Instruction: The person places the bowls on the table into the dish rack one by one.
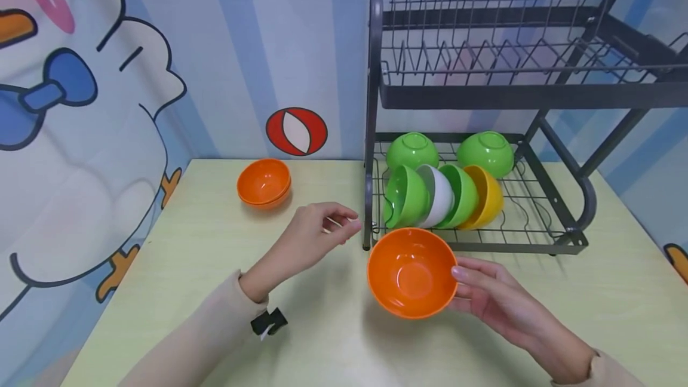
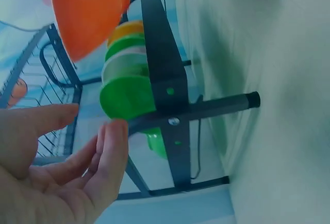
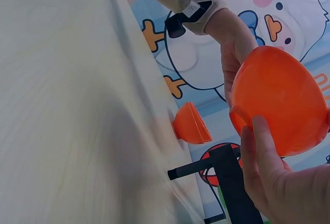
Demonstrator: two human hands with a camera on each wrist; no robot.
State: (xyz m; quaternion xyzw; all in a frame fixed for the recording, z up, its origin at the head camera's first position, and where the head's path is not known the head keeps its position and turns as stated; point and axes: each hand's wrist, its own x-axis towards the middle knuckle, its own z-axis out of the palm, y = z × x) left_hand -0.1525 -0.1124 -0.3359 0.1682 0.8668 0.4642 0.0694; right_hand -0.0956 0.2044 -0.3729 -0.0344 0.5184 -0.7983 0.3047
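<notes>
Orange and glossy, a bowl [image 1: 412,273] is held above the tabletop [image 1: 177,249] before a two-tier dish rack [image 1: 516,97], the right hand [image 1: 497,300] clamped on its side. The left hand [image 1: 317,229], thumb and fingers apart, hovers near the rack; nested orange bowls [image 1: 263,183] sit farther back.

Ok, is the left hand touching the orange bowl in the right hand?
Apart: the left wrist view shows open space between left hand and held orange bowl.
</notes>
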